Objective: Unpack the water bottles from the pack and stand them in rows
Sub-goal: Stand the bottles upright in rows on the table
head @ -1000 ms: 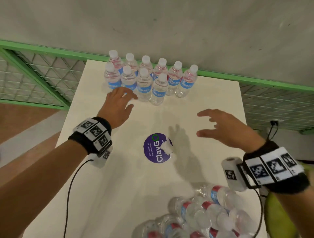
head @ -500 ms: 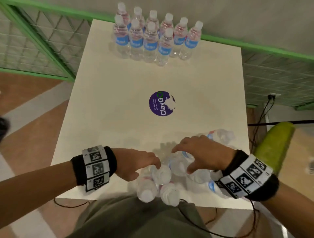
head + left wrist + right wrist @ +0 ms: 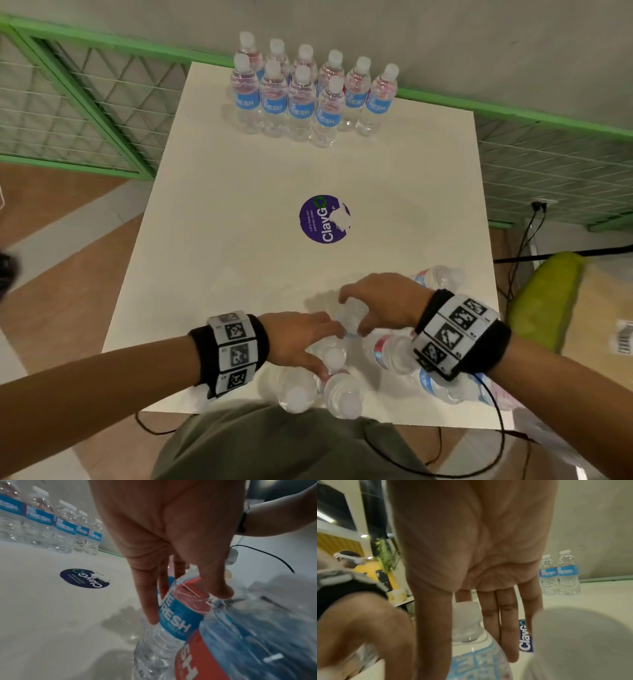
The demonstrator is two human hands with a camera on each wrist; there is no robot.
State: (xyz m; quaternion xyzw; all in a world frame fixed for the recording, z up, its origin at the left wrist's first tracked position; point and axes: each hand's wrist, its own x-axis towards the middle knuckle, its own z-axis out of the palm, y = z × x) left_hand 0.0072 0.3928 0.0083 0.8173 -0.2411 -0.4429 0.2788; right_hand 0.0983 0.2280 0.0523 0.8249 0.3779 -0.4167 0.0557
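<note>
My left hand (image 3: pixel 298 339) and right hand (image 3: pixel 383 301) are both down in the loose pile of water bottles (image 3: pixel 346 394) at the near edge of the white table (image 3: pixel 205 274). The left hand's fingers (image 3: pixel 149 608) reach down around one bottle (image 3: pixel 178 618), thumb on one side of its blue BE FRESH label and fingers on the other; it looks like a grip, though the blur leaves me unsure how firm. My right fingers (image 3: pixel 506 628) hang nearly straight over a capped bottle (image 3: pixel 467 616), spread to either side of its neck and, as far as I can see, not closed on it.

Clear wrap (image 3: pixel 257 628) covers the bottles on my left wrist's right side, smearing them together, so I can't count the pile; my wrists and wristbands (image 3: pixel 236 353) hide more. One bottle (image 3: pixel 442 277) lies apart behind my right hand.

At the far edge stand ten bottles (image 3: pixel 301 99) upright in two rows, six behind and four in front, touching one another. A round purple ClayGo sticker (image 3: pixel 322 219) lies mid-table between them and the pile. Green mesh fencing (image 3: pixel 85 102) runs behind the table, and a green chair (image 3: pixel 544 301) sits off to my right.
</note>
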